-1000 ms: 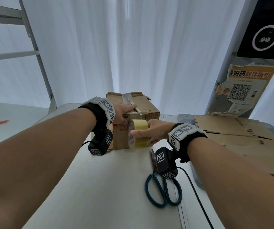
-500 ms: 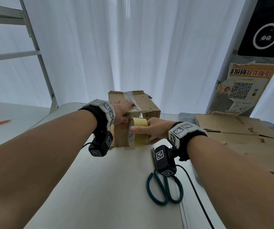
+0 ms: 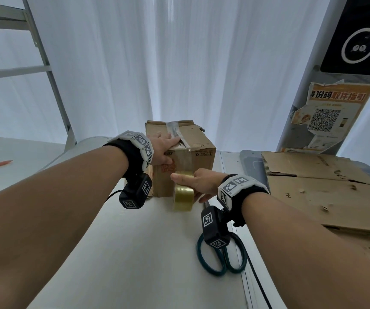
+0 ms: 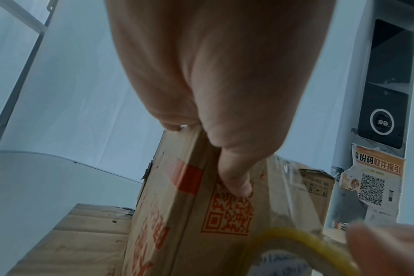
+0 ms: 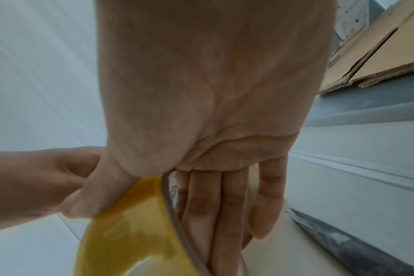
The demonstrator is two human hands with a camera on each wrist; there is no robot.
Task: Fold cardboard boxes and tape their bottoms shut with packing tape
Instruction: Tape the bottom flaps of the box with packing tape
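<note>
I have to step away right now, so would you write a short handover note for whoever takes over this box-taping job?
Left hand: rests on top of the cardboard box, thumb on its near side, steadying it.
Right hand: grips the tape roll, low against the box's near side, by the table.
Done: box folded; a clear strip runs from the top seam down the near side to the roll.
Left: cut the strip with the scissors beside the right wrist, press it flat, then fold the flattened cardboard on the right.
</note>
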